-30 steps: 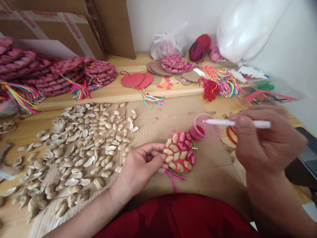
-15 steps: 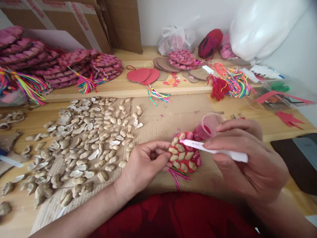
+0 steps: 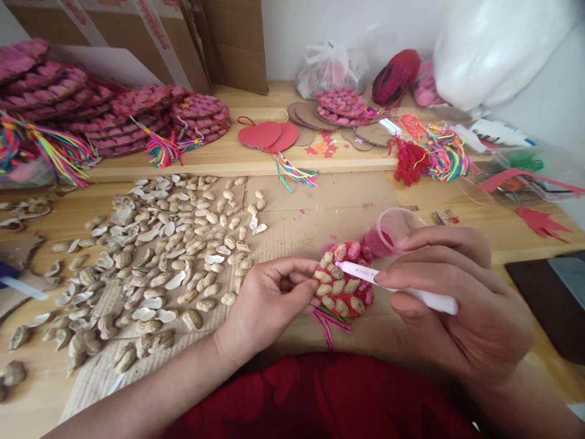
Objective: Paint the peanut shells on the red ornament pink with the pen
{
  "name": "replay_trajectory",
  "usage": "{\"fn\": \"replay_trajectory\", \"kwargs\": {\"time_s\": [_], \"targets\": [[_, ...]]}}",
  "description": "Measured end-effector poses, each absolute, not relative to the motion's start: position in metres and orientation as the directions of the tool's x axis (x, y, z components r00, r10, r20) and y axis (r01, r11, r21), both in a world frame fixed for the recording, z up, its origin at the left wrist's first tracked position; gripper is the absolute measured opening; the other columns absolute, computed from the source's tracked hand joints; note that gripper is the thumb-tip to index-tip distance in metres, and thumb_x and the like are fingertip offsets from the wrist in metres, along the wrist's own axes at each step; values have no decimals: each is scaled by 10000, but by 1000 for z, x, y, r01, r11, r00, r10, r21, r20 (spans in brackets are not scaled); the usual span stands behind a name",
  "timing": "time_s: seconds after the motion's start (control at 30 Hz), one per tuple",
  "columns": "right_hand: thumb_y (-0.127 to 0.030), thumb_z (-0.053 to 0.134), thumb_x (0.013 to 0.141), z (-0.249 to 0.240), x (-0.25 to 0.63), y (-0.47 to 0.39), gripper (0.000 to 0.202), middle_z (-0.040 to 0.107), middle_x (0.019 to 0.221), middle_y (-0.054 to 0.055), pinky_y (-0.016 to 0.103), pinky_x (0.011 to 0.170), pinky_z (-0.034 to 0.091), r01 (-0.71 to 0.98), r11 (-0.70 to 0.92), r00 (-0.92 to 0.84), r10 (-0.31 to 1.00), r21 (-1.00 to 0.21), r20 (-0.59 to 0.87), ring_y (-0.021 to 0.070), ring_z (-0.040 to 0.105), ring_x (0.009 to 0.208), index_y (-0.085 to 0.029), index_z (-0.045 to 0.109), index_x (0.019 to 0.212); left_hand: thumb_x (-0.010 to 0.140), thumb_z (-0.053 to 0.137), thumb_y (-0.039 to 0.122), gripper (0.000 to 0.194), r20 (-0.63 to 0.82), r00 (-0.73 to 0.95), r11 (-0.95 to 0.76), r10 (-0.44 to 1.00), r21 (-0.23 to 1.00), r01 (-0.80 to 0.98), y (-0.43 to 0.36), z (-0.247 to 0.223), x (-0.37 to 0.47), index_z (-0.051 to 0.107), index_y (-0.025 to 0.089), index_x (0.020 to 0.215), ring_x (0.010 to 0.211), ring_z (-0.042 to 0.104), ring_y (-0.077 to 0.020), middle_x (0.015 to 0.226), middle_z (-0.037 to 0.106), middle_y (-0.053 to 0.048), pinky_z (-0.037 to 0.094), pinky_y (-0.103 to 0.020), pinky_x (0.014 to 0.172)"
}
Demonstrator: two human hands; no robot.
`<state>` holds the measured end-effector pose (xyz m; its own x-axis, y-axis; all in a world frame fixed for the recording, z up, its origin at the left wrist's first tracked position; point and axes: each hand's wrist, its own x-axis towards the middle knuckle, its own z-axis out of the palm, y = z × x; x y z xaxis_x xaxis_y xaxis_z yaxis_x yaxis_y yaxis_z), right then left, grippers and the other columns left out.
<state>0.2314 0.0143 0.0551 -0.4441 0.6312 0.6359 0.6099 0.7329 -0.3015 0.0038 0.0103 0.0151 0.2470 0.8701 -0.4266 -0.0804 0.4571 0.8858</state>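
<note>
My left hand (image 3: 274, 299) pinches the left edge of a red disc (image 3: 356, 302) covered with peanut shells. Several shells on its upper and right side are pink; the others, like this peanut shell (image 3: 340, 306), are tan. A pink and green tassel (image 3: 329, 322) hangs from the disc's lower edge. My right hand (image 3: 461, 292) is closed around a white acrylic marker (image 3: 411, 292), its pink tip at a tan shell near the top of the disc. Just behind the right fingers is a clear plastic cup (image 3: 388, 228) with pink liquid; whether they touch it I cannot tell.
Loose peanut shells (image 3: 183, 244) spread over the cardboard at left. Finished pink discs (image 3: 123, 122) stand stacked on the back shelf, beside red heart shapes (image 3: 267, 135) and colored tassels (image 3: 445, 155). A dark flat object (image 3: 548, 299) lies at right.
The marker tip has shifted slightly down and right on the disc. One more shell at the top edge now looks pinkish. The whole view has shifted a little; both grips stay the same.
</note>
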Motion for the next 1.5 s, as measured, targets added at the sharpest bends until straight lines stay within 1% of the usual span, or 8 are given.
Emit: {"fn": "replay_trajectory", "kwargs": {"time_s": [0.17, 0.33, 0.43, 0.63, 0.87, 1.07, 1.4, 1.5], "targets": [[-230, 686, 845, 55, 231, 15, 172, 742, 867, 11, 465, 877, 512, 640, 708, -393, 635, -297, 665, 245, 663, 941, -267, 670, 1013, 793, 766, 291, 261, -425, 241, 447, 873, 894, -42, 10, 14, 3, 805, 176, 1024, 638, 703, -142, 736, 760, -32, 587, -218, 614], [-203, 671, 849, 55, 230, 15, 147, 732, 851, 3, 451, 871, 505, 622, 724, -424, 631, -297, 650, 238, 650, 949, -254, 663, 986, 808, 752, 287, 250, -407, 252, 431, 878, 901, -44, 9, 14, 3, 808, 191, 1032, 645, 703, -141, 745, 766, -31, 580, -214, 620], [-191, 685, 832, 54, 229, 15, 183, 723, 873, 17, 456, 893, 495, 639, 711, -392, 630, -294, 670, 247, 649, 967, -243, 668, 1007, 801, 751, 270, 232, -405, 240, 422, 882, 906, -24, 9, 14, 4, 814, 193, 1011, 635, 698, -138, 736, 768, -32, 574, -208, 611], [-180, 672, 829, 55, 229, 14, 201, 725, 869, 3, 457, 889, 502, 634, 714, -400, 631, -296, 665, 246, 657, 947, -266, 659, 1011, 818, 739, 267, 218, -398, 243, 414, 884, 910, -14, 8, 13, 3, 814, 199, 1011, 669, 707, -148, 782, 782, -42, 581, -221, 641], [-191, 695, 822, 53, 232, 15, 187, 714, 824, 2, 457, 878, 498, 673, 678, -298, 616, -297, 729, 257, 662, 937, -255, 671, 995, 829, 735, 242, 255, -373, 237, 394, 897, 918, -46, 6, 10, 2, 817, 207, 1068, 629, 682, -121, 759, 772, -28, 560, -196, 615], [-154, 650, 861, 56, 231, 12, 165, 715, 861, 8, 465, 895, 493, 666, 669, -332, 663, -331, 671, 252, 643, 983, -250, 677, 993, 835, 729, 234, 271, -352, 260, 373, 899, 927, -34, 7, 7, 2, 810, 195, 1090, 641, 679, -124, 758, 770, -34, 562, -203, 620], [-169, 648, 873, 56, 230, 14, 140, 711, 869, 13, 472, 901, 488, 663, 675, -339, 657, -324, 674, 255, 648, 996, -237, 669, 994, 839, 729, 223, 250, -353, 251, 375, 901, 926, -43, 7, 7, 1, 814, 197, 1072, 632, 662, -105, 746, 764, -26, 539, -179, 608], [-178, 662, 867, 56, 231, 14, 132, 708, 842, 6, 475, 907, 490, 672, 663, -300, 651, -329, 698, 250, 649, 964, -237, 661, 986, 844, 719, 225, 244, -356, 259, 379, 898, 924, -44, 7, 7, 1, 815, 199, 1067, 644, 668, -107, 777, 777, -34, 542, -181, 615]]}}
